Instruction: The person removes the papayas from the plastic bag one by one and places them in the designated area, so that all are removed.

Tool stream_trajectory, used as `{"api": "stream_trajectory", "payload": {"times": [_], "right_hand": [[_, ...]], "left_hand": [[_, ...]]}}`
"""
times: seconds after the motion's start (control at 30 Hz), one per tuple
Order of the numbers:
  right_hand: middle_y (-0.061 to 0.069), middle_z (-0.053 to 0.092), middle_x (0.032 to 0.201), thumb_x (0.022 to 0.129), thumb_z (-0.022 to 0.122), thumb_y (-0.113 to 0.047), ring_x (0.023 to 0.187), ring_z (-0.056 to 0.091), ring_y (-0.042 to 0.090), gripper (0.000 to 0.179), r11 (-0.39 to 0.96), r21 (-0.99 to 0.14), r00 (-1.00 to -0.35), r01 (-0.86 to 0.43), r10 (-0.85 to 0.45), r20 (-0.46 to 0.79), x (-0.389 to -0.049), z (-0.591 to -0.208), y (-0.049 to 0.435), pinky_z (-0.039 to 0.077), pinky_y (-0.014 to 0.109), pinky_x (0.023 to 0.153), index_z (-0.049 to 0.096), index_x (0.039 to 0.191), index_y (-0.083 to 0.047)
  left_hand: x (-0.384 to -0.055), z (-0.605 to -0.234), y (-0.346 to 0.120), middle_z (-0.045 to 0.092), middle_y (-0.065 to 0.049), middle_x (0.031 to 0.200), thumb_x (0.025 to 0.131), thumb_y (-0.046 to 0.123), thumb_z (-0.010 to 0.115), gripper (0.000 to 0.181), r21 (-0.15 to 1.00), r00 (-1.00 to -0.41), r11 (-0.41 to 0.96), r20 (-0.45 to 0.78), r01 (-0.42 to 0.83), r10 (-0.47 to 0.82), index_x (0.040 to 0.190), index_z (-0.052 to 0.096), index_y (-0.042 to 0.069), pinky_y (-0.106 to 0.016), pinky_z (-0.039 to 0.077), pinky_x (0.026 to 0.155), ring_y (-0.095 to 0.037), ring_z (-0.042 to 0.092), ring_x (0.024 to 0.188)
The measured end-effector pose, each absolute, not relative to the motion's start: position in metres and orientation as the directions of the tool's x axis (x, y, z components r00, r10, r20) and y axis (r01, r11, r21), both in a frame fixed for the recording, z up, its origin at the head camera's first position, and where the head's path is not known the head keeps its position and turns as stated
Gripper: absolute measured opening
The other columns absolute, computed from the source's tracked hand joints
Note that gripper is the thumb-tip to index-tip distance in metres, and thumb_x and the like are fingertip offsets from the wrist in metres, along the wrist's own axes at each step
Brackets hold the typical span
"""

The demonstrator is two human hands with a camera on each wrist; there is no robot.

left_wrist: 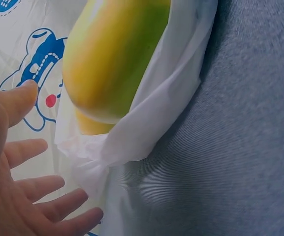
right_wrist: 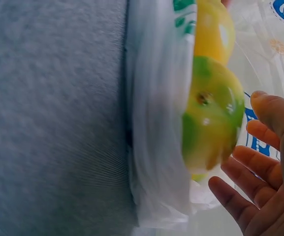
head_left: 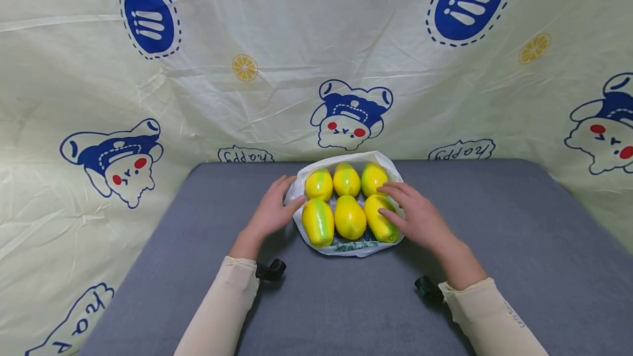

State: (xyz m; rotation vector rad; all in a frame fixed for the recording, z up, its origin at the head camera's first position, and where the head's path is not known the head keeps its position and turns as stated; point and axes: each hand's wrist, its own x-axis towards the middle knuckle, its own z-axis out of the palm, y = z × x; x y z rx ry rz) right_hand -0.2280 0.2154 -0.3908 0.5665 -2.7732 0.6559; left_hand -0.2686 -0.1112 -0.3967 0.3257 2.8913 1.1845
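White plastic bag (right_wrist: 161, 123) at frame centre cradles glossy yellow-green oval fruits (head_left: 350, 218); left fingers (left_wrist: 63, 206) and right fingers (right_wrist: 250, 178), loosely spread, should steady it evenly.

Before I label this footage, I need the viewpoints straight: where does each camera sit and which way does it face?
Head: on the head, facing forward and down at six fruits in a white bag; left hand, right hand and cream sleeves show.
Left wrist: on that wrist, facing the bag's left part; the left hand shows.
Right wrist: on that wrist, facing the bag's right part; the right hand shows.
Shared: both wrist views show bag, fruits, grey table, patterned cloth.
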Motion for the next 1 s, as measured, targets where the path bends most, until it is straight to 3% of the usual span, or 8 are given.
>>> {"api": "stream_trajectory", "payload": {"times": [0.37, 0.53, 0.8, 1.0], "right_hand": [[0.014, 0.058, 0.14, 0.095, 0.066, -0.03, 0.128, 0.055, 0.035, 0.049, 0.821, -0.388, -0.901, -0.419, -0.324, 0.288, -0.231, -0.401, 0.214, 0.045, 0.058, 0.106, 0.056, 0.14, -0.013], [0.013, 0.058, 0.14, 0.096, 0.066, -0.031, 0.128, 0.055, 0.035, 0.047, 0.808, -0.419, -0.907, -0.414, -0.324, 0.27, -0.233, -0.403, 0.215, 0.044, 0.058, 0.107, 0.057, 0.139, -0.014], [0.013, 0.056, 0.142, 0.096, 0.066, -0.03, 0.129, 0.053, 0.037, 0.044, 0.786, -0.456, -0.907, -0.417, -0.329, 0.263, -0.231, -0.402, 0.214, 0.043, 0.061, 0.107, 0.06, 0.137, -0.017], [0.016, 0.052, 0.145, 0.096, 0.065, -0.035, 0.13, 0.051, 0.04, 0.048, 0.769, -0.478, -0.905, -0.425, -0.35, 0.242, -0.23, -0.402, 0.214, 0.042, 0.064, 0.106, 0.058, 0.14, -0.017]], "left_hand": [[-0.273, -0.409, -0.104, 0.037, -0.013, 0.159, 0.099, 0.037, 0.058, 0.062, 0.782, -0.983, 0.604, 0.057, 0.152, 0.174, 0.154, 0.038, 0.015, -0.053, 0.027, 0.122, -0.033, 0.033, 0.149], [-0.273, -0.414, -0.1, 0.04, -0.012, 0.158, 0.099, 0.036, 0.058, 0.059, 0.827, -0.991, 0.551, 0.039, 0.105, 0.131, 0.152, 0.041, 0.017, -0.055, 0.026, 0.122, -0.033, 0.034, 0.148], [-0.276, -0.424, -0.097, 0.04, -0.009, 0.158, 0.1, 0.03, 0.057, 0.049, 0.941, -0.999, 0.339, -0.008, 0.009, 0.049, 0.147, 0.049, 0.021, -0.051, 0.027, 0.122, -0.028, 0.033, 0.148], [-0.276, -0.429, -0.096, 0.041, -0.007, 0.158, 0.1, 0.024, 0.059, 0.047, 0.948, -1.0, 0.32, -0.001, 0.008, 0.027, 0.146, 0.05, 0.022, -0.049, 0.029, 0.122, -0.026, 0.034, 0.148]]}}
